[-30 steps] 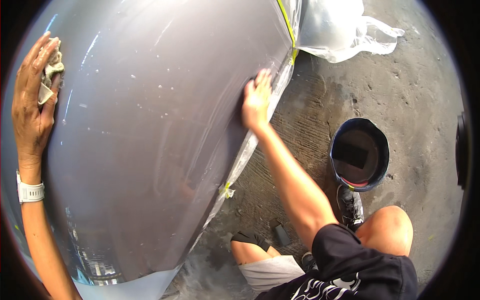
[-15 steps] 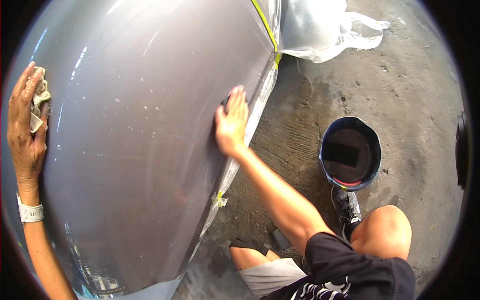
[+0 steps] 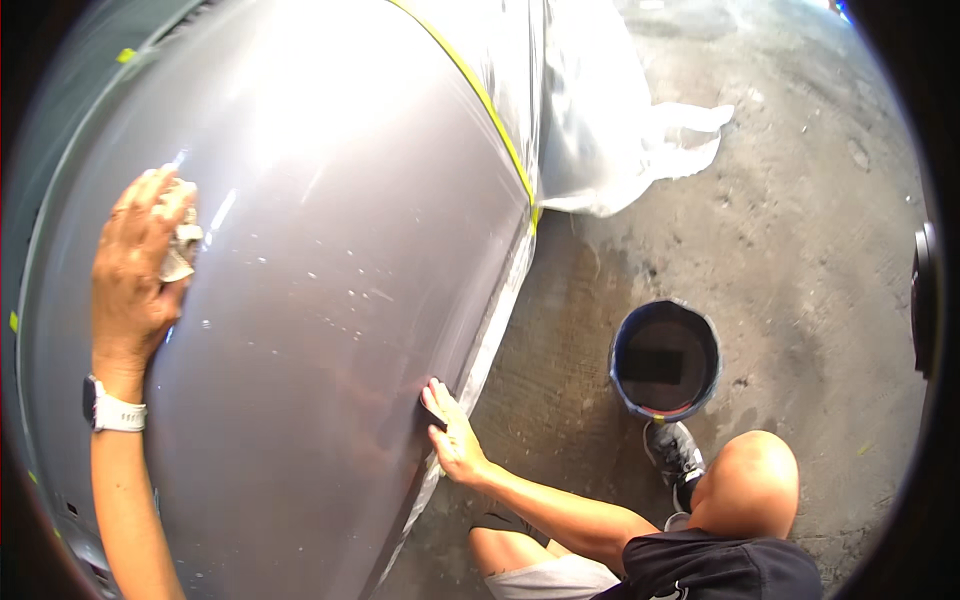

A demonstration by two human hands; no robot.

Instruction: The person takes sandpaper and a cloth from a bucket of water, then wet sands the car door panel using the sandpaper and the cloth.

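A large grey car body panel [image 3: 300, 400], glossy and dotted with water drops, fills the left and middle. My left hand [image 3: 140, 265] lies on its far left side, fingers closed over a crumpled pale rag [image 3: 180, 245] pressed to the surface. Near the panel's lower right edge, my right hand [image 3: 455, 440] presses a small black pad [image 3: 432, 410] to the paint, mostly covered by the fingers. Clear plastic film [image 3: 487, 345] borders that edge beside this hand.
Yellow-green tape [image 3: 470, 75] runs along the panel's upper right border, where clear plastic sheeting [image 3: 600, 130] hangs to the concrete floor [image 3: 810, 300]. A dark bucket [image 3: 714, 365] of dark water stands right of the panel, close to my shoe [image 3: 675, 455].
My right hand has slid with the black pad down along the panel edge, toward me. The whole view has shifted, showing more of the panel's left side; the rag is still under my left hand.
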